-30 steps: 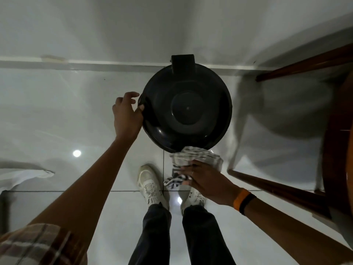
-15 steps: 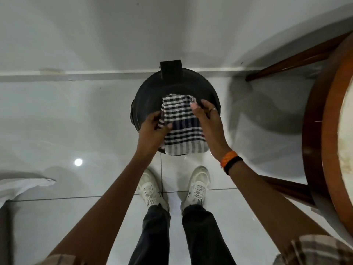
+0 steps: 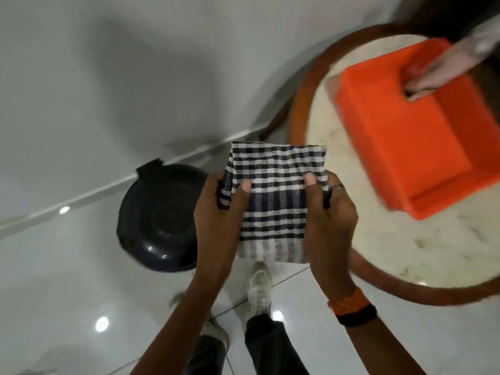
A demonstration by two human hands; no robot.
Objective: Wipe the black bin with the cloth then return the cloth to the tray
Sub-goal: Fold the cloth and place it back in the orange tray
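Glossy white floor tiles (image 3: pixel 54 266) carry the black bin (image 3: pixel 159 217), left of your hands. Your left hand (image 3: pixel 216 212) and right hand (image 3: pixel 328 220) pinch the folded cloth (image 3: pixel 273 190) flat; the tray (image 3: pixel 411 147) lies up-right, nearer your right hand.

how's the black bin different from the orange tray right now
The black bin is round and dark; the orange tray is rectangular and bright. The bin stands on the floor with its lid shut; the tray sits up on the round table, open-topped. The bin lies beside the left hand; the tray is beyond the right hand. Neither touches the cloth, which both hands hold.
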